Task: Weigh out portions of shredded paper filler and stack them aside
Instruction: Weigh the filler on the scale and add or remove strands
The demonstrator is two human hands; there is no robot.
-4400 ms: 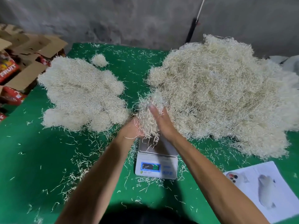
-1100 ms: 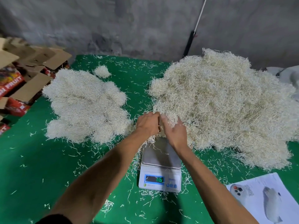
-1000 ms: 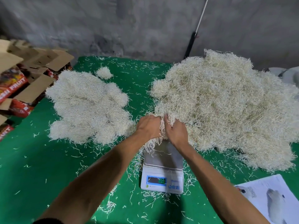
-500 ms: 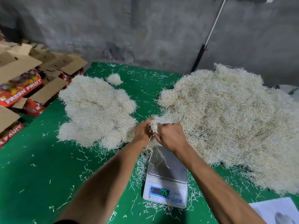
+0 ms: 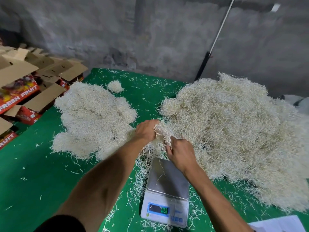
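My left hand (image 5: pixel 147 131) and right hand (image 5: pixel 181 154) both pinch one tuft of shredded paper (image 5: pixel 163 131) at the big heap's (image 5: pixel 234 131) near edge, just above the scale (image 5: pixel 167 186). It looks featherlight, springy and tangled, shedding strands; I'd grip deep into the clump, not its fringe.

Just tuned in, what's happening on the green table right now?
A person is portioning shredded paper filler. Both hands, left hand and right hand, grip a tuft of filler at the near edge of the big loose pile, just above the far end of the scale. The scale's platform holds only a few stray strands. Finished portions sit heaped on the left of the table.
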